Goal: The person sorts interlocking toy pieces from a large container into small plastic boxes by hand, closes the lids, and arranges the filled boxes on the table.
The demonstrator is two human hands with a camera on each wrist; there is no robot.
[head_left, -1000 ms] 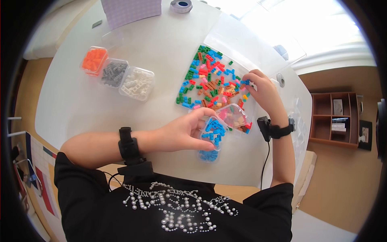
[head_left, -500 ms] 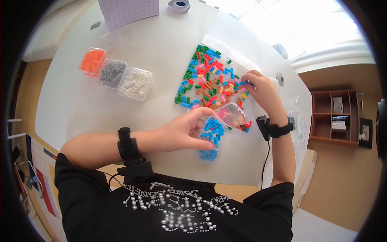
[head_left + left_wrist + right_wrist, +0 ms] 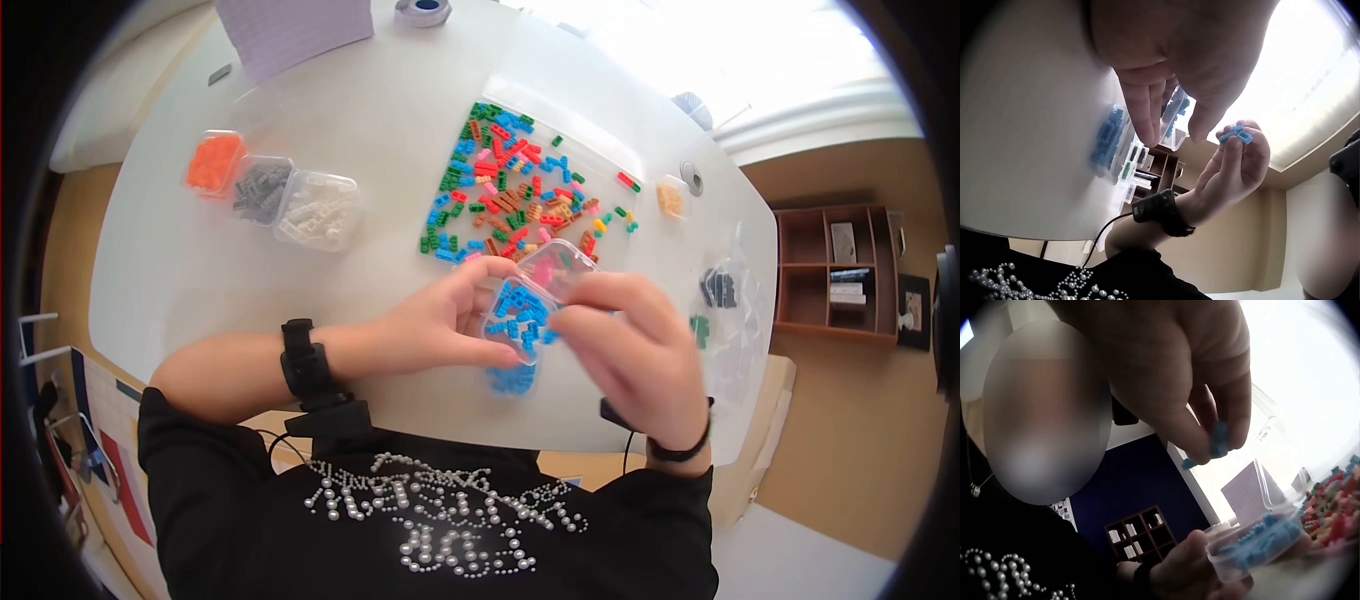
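Note:
My left hand [image 3: 440, 325] grips a small clear box [image 3: 521, 318] of blue bricks, its hinged lid [image 3: 556, 268] standing open. Beneath it on the table is another box of blue bricks [image 3: 512, 378]. Beside the held box, my right hand [image 3: 640, 350] pinches blue bricks [image 3: 1235, 134] between thumb and fingers; the right wrist view shows these blue bricks [image 3: 1219, 440] above the box. Beyond the hands, many mixed-colour bricks [image 3: 515, 190] lie spread in a large shallow clear tray [image 3: 610, 160].
Boxes of orange bricks [image 3: 215, 163], grey bricks [image 3: 262, 190] and white bricks [image 3: 319, 211] stand at the left. A yellowish box [image 3: 671, 198], dark bricks [image 3: 718, 288] and green bricks [image 3: 699, 330] are at the right. A tape roll [image 3: 423, 11] lies at the back.
My right hand has moved from the tray's right side back towards me, to the held box, carrying blue bricks. My left hand keeps its hold. The head view has shifted slightly.

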